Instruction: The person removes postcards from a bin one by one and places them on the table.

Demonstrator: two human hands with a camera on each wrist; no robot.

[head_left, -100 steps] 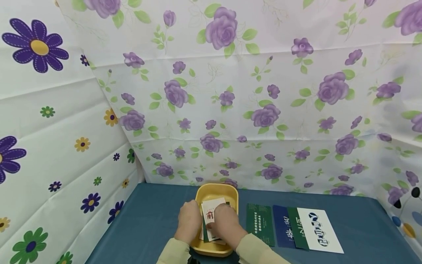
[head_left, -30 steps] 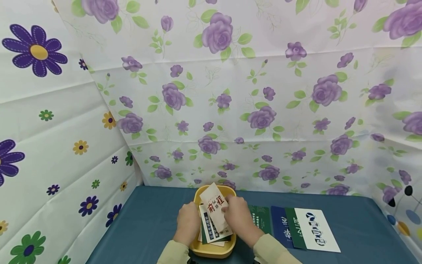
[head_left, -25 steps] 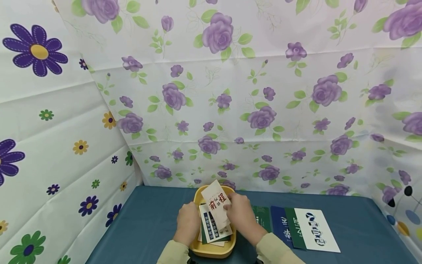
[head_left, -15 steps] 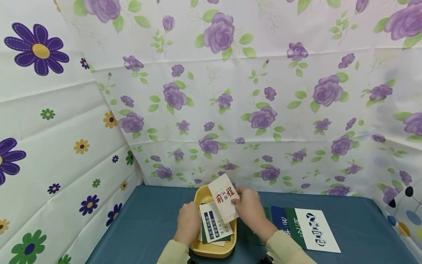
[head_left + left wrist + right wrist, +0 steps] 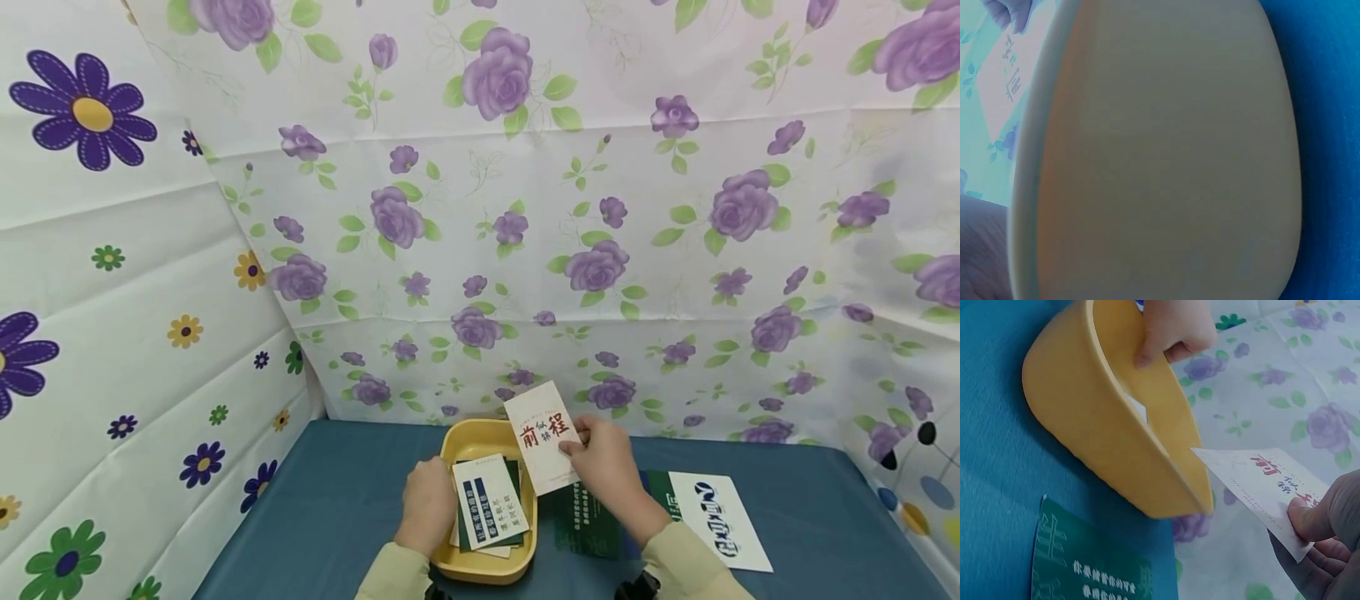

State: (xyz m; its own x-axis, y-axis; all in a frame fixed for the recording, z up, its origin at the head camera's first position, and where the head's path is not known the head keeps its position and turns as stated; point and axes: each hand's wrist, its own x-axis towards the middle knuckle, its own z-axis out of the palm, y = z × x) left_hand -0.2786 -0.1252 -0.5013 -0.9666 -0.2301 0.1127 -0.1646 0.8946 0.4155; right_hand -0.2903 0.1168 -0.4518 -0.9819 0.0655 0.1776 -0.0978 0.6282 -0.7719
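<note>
Framing the near side of a yellow tub, two pale sleeves lead to a person's bare hands. The left hand clasps the tub's left rim. Inside the tub, a white card with blue blocks of print lies atop other cards, their edges peeking out beneath.

By the tub's right rim, the right hand pinches a white card with red lettering, thumb on its printed face and fingers underneath, as the right wrist view shows. That card is held up off the table, left of the gripping fingers and between them and the tub. Its long axis slants, the far end leaning toward the tub, and the grip is on the long edge away from it. The right hand is the nearer; the left is across the tub.

To the tub's right, on the blue tablecloth, lies a green card; farther right sits a large white card. Beyond the tub hangs a curtain of purple roses.
</note>
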